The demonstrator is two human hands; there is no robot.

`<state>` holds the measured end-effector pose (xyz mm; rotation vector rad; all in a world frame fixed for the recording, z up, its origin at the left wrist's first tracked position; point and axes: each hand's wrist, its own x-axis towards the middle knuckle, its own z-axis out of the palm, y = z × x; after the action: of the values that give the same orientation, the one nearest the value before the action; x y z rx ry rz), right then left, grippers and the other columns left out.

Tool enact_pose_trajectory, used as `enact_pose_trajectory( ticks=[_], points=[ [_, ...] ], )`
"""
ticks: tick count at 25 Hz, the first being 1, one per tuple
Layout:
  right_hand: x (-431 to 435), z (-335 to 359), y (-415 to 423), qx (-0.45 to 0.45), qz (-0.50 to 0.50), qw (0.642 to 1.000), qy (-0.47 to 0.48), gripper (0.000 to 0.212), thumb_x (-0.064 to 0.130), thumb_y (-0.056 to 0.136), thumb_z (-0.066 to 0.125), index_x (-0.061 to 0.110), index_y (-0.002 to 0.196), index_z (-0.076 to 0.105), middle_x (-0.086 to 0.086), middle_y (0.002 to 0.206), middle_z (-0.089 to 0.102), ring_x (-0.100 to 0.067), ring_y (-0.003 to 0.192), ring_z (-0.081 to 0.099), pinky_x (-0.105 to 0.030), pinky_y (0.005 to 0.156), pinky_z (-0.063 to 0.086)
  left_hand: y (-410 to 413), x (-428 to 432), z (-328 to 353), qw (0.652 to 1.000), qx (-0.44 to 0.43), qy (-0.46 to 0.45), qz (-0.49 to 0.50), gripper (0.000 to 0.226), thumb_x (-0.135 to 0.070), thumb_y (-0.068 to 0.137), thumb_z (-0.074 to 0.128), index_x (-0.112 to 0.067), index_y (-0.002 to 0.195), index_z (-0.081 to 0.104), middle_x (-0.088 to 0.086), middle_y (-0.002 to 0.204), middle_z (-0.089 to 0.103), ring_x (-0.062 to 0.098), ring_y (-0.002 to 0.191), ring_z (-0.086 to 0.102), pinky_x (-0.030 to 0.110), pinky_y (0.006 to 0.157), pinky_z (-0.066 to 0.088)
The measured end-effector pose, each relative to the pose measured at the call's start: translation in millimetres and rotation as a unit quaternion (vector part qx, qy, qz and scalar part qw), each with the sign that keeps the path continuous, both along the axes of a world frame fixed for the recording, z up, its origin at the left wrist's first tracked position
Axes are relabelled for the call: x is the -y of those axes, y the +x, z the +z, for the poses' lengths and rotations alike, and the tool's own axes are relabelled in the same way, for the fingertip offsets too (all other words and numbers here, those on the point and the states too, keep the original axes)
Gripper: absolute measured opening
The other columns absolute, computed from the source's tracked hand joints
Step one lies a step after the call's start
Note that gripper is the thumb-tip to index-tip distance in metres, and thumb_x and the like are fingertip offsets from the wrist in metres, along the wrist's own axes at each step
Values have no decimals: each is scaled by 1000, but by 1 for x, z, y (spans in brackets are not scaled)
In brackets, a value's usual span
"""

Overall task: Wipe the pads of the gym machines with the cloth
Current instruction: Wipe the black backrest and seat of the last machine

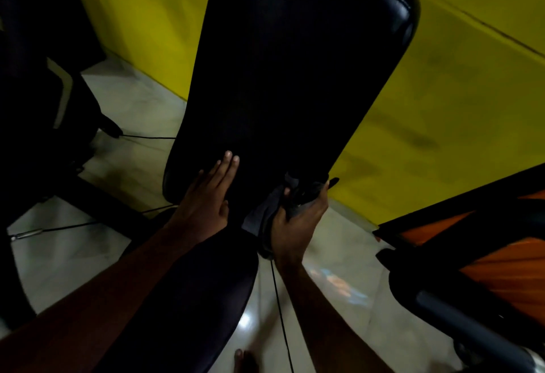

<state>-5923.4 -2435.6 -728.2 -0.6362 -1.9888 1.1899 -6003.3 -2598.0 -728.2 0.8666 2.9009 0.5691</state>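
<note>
While the long black back pad (289, 78) fills my view from 12 o'clock down to the centre, both hands sit at its lower end. The left hand (206, 198) lies flat on the pad's 7 o'clock part, its fingers (228, 163) straight and together, holding nothing. The right hand (295, 225) is at the pad's 5 o'clock corner, fingers curled tight round a bunched dark grey cloth (262, 213) that touches the pad's bottom edge.

Below them the seat pad (191, 299) runs towards 7 o'clock, partly under the left forearm. A thin black cable (280, 313) drops from beneath the right hand to the bottom edge. At 9 o'clock stands another dark machine (35, 78), too dim for me to read. A second cable (67, 226) with a metal fitting crosses the floor at 8 o'clock. At 4 o'clock an orange-and-black frame (486, 240) and a grey tube (460, 322) stand near the right arm, both cut off by the edge. Bare toes (244, 361) show at 6 o'clock.

I cannot tell how much of the cloth lies behind the hand. The floor (132, 101) is pale glossy tile; the wall (442, 92) is yellow.
</note>
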Motion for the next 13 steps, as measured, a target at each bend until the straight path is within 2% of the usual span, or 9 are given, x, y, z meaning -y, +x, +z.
enact_pose_trajectory(
  ticks=[4,6,9,13],
  points=[
    [9,-19,15,79,2,997,2,89,-3,77,65,-3,154,20,-16,155,28,-21,148,26,-28,122,21,2,-8,-2,1000,19,7,16,105,-13,76,63,-22,158,-3,-5,165,-10,17,152,8,43,119,19],
    [13,-29,22,130,0,991,-13,98,-4,72,69,0,155,17,-14,156,25,-23,148,26,-33,122,23,3,-10,-3,1000,16,10,23,105,-14,75,62,-21,158,-2,-3,166,-7,18,152,10,43,119,20],
    [18,-50,35,185,-4,982,-37,100,1,73,71,5,157,15,-10,158,24,-25,148,28,-45,119,31,3,-8,-8,1000,12,12,24,103,-16,77,61,-22,158,-2,-4,166,-7,19,151,13,41,119,19],
    [31,-63,54,217,16,974,-61,94,18,76,60,2,156,13,-15,156,26,-29,146,29,-40,120,29,15,2,-16,999,27,13,26,102,-14,79,63,-22,158,-1,-1,166,-4,21,150,18,43,119,21]
  ],
)
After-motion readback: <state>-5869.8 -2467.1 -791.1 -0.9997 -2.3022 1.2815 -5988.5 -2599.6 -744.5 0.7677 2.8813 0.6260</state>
